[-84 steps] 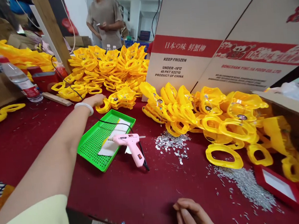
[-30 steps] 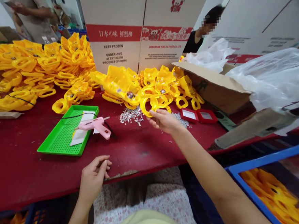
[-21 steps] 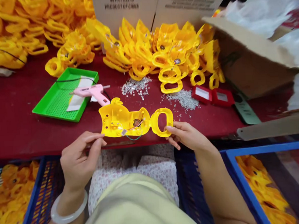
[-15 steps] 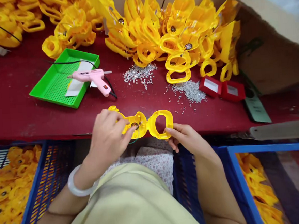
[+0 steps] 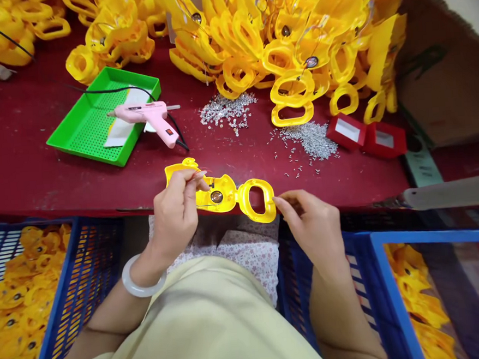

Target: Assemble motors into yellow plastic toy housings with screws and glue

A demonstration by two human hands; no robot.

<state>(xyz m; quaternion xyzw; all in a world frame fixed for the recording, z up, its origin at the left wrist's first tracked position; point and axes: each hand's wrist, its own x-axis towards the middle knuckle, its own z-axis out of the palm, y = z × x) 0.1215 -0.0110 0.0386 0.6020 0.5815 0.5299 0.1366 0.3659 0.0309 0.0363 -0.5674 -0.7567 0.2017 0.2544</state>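
Note:
A yellow plastic shell (image 5: 227,203) lies at the table's front edge, with a looped ring end on the right and a round metal disc (image 5: 216,196) set in its middle. Over its left part is my left hand (image 5: 175,208), thumb and fingertips pinched on thin wires (image 5: 204,170) that look reddish. The left end of the shell is partly hidden behind these fingers. At the ring's right rim my right hand (image 5: 314,226) is closed, its thumb and curled fingers gripping the edge.
A pink glue gun (image 5: 153,117) rests across a green tray (image 5: 129,154). Behind are piled yellow shells (image 5: 238,48), two heaps of small metal pieces (image 5: 226,112) (image 5: 313,141) and red boxes (image 5: 345,131). Blue crates (image 5: 75,256) (image 5: 436,237) flank me; a cardboard box (image 5: 442,89) stands right.
My left hand has lifted off the disc and moved to the wires at the upper left. My right hand has shifted outward along the ring's rim, its fingers now curled.

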